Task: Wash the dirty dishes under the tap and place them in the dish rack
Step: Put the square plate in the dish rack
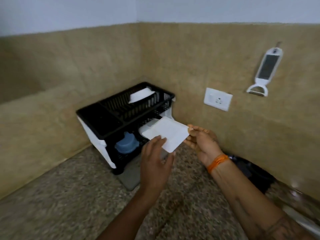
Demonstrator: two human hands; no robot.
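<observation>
Flat white square plate [170, 134] up in the air, just in front of the lower shelf of the black and white plastic dish rack [103, 118]. Right hand [202, 142] grip pinching the plate's right corner. Left hand [155, 163] grip spread, straight fingers touching the plate's near edge. Second white plate [141, 96] leaning in the top shelf. Round blue plastic cup [126, 144] on the lower shelf. Rack on the speckled stone table [69, 196], in the corner.

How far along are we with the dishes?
Done: a white plate leans in the top tier of the black plastic dish rack, and a blue plastic bowl sits below. In hand: a white square plate, right hand pinching its corner, left hand touching its near edge, not yet racked. Remaining dishes: sink out of view.
</observation>
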